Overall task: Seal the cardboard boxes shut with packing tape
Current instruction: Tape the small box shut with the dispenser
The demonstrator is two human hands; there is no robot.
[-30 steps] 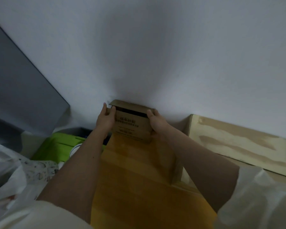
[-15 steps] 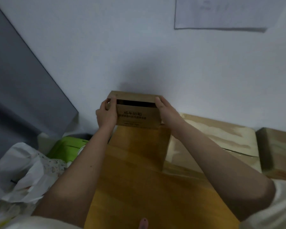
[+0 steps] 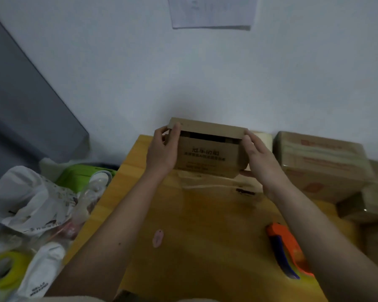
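Observation:
A small brown cardboard box [image 3: 207,158] with dark print on its near face is held at the far end of the wooden table [image 3: 201,236], close to the wall. Its top flap stands slightly ajar, leaving a dark gap along the front. My left hand [image 3: 162,151] grips the box's left end, thumb on the flap corner. My right hand [image 3: 258,158] grips its right end, fingers up at the flap edge and thumb under the box. An orange and blue tape dispenser [image 3: 288,251] lies on the table near my right forearm.
Larger taped boxes [image 3: 321,162] are stacked at the right against the wall, with a roll of tape [image 3: 263,139] behind my right hand. Plastic bags [image 3: 31,203], a green container [image 3: 81,175] and a yellow tape roll [image 3: 2,269] crowd the left. A small pink item [image 3: 158,238] lies mid-table.
Both hands have carried the box to the right and nearer along the wall. The view has tilted down, bringing the tape dispenser and the stacked boxes into sight.

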